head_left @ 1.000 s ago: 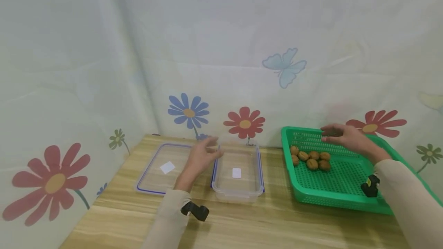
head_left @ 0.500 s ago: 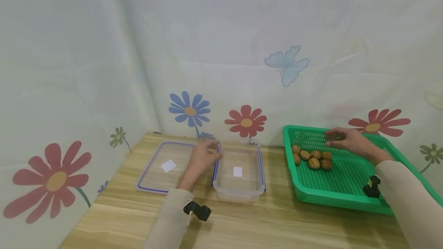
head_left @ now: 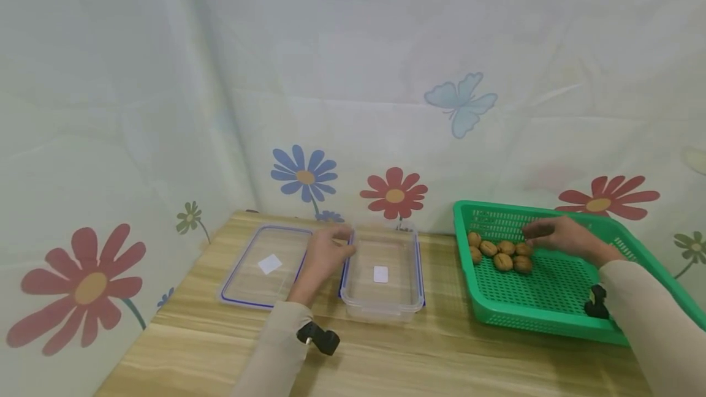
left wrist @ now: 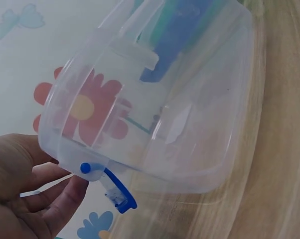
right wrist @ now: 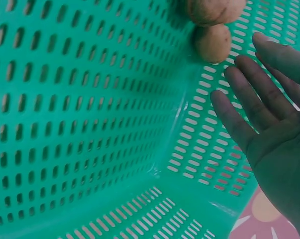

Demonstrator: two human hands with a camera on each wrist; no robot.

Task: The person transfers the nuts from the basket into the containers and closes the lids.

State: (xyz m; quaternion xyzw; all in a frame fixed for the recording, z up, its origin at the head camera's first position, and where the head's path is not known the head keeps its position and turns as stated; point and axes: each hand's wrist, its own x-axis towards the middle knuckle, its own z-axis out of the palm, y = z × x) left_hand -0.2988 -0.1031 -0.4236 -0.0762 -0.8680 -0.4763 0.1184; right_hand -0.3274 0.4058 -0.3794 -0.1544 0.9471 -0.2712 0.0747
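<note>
My left hand (head_left: 325,253) is at the left rim of a clear plastic food container (head_left: 380,308) with blue-edged sides. In the left wrist view its loosely bent fingertips (left wrist: 75,191) are right at the container's corner, beside a blue latch (left wrist: 121,191) hanging down. Several walnuts (head_left: 503,262) lie together in the left part of a green perforated basket (head_left: 551,322). Over the basket, my right hand (head_left: 565,238) reaches toward them with extended fingers and nothing between them. Two walnuts (right wrist: 213,44) show just beyond its fingertips in the right wrist view.
A clear flat lid (head_left: 242,280) with a blue seal and a white label lies on the wooden table (head_left: 353,360), left of the container. A white sheet (head_left: 353,78) printed with flowers and a butterfly hangs close behind the table.
My right hand has lowered slightly into the basket, closer to the walnuts. My left hand stays at the container's left rim. The whole head view has shifted a little.
</note>
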